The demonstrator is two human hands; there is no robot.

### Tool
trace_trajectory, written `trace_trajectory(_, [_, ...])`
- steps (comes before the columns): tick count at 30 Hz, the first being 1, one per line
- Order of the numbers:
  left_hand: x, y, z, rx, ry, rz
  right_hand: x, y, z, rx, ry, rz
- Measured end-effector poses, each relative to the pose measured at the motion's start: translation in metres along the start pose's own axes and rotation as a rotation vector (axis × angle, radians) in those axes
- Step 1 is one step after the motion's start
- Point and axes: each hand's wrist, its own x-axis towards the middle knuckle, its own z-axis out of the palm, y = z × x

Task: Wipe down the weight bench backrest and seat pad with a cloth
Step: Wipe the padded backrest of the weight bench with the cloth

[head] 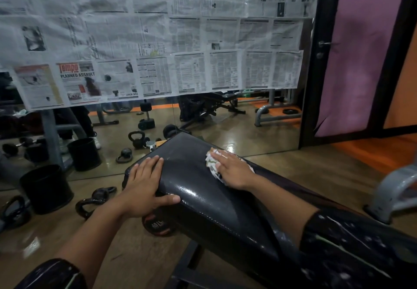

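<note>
A black padded weight bench pad (198,189) runs from the lower right up toward the mirror, its surface shiny. My right hand (232,171) lies flat on a white patterned cloth (211,158), pressing it on the pad's right side near the far end. My left hand (144,187) grips the pad's left edge, fingers spread on top and thumb on the surface. Most of the cloth is hidden under my right hand.
A mirror wall half covered with newspaper stands just beyond the bench. On the floor at left lie kettlebells (94,200), a black bucket (46,189) and a weight plate (158,224) under the pad. A grey metal frame (394,189) stands at right.
</note>
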Motion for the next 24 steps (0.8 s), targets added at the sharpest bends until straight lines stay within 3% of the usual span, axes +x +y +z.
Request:
trace_trajectory(3, [0.0,0.0,-0.001,0.0,-0.005,-0.003,0.007,-0.028,0.009,-0.055,-0.012,0.018])
trace_trajectory(7, [0.0,-0.001,0.0,0.008,-0.019,-0.003,-0.047,-0.042,0.019,-0.018,-0.021,-0.281])
trace_trajectory(9, [-0.001,-0.001,0.0,0.0,-0.019,-0.001,-0.058,-0.023,0.012,0.028,-0.063,-0.299])
trace_trajectory(12, [-0.001,-0.001,0.0,0.0,-0.017,-0.001,-0.032,0.016,0.003,0.0,-0.01,-0.174])
trace_trajectory(14, [0.0,0.0,-0.001,-0.006,-0.017,-0.001,-0.003,0.035,-0.003,0.026,0.001,0.017])
trace_trajectory(17, [-0.001,0.002,-0.002,-0.023,-0.016,-0.003,0.027,0.036,-0.003,0.045,-0.019,0.156])
trace_trajectory(21, [-0.002,0.001,-0.001,-0.022,-0.013,-0.004,0.006,0.006,0.008,-0.06,-0.024,-0.085])
trace_trajectory(24, [-0.002,0.001,0.0,-0.019,-0.012,-0.006,-0.03,0.016,0.005,0.014,-0.036,-0.247])
